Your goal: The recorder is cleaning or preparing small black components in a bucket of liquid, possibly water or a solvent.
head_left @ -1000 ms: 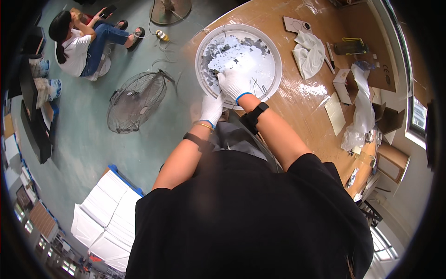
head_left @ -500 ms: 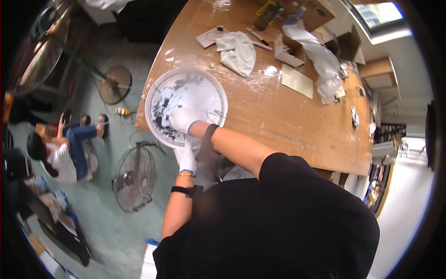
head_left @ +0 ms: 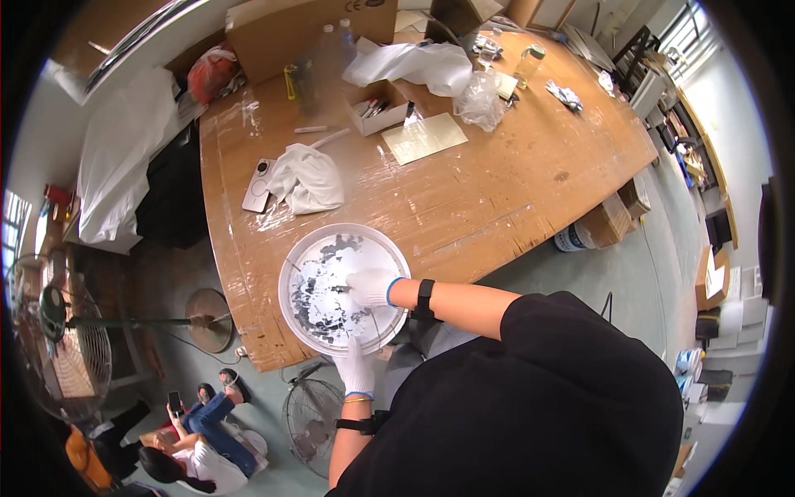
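While holding tub with left hand, reaching inside beside dark flakes with right hand; cannot tell its grip.

Brown table: crumpled white cloth, cream sheet, open box.

view turned, red plastic bag brought into sight, stacked white sheets lost, right gloved hand shifted to middle of round white tray
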The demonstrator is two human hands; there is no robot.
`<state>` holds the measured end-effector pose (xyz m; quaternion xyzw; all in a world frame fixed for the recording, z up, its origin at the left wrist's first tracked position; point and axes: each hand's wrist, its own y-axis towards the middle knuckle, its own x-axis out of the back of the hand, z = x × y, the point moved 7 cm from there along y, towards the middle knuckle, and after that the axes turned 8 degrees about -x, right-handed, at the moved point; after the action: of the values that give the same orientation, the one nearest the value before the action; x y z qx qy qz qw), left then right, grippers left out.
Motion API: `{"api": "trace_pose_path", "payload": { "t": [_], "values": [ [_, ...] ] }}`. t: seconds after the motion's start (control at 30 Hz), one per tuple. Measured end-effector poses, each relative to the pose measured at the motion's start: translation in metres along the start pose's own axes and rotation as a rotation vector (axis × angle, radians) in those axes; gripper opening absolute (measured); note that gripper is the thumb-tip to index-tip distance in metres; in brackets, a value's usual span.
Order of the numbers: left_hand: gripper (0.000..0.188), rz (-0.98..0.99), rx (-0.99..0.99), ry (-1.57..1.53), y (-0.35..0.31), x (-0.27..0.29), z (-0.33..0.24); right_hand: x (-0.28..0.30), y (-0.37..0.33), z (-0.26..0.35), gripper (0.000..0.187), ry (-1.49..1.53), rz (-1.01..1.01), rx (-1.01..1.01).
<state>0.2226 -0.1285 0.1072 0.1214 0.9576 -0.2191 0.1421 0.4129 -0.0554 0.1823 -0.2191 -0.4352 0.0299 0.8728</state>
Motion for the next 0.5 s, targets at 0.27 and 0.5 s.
{"api": "trace_pose_path", "payload": {
  "t": [0.27,0.5],
  "values": [
    [0.04,0.188,0.146,0.035,0.038,-0.124,-0.011,0.075,-0.028,-0.136,0.03,0.085,-0.116,-0.233],
    [0.043,0.483,0.42,0.502,0.068,-0.215,-0.004,0.155,-0.034,-0.241,0.025,0.129,-0.253,-0.288]
  ]
}}
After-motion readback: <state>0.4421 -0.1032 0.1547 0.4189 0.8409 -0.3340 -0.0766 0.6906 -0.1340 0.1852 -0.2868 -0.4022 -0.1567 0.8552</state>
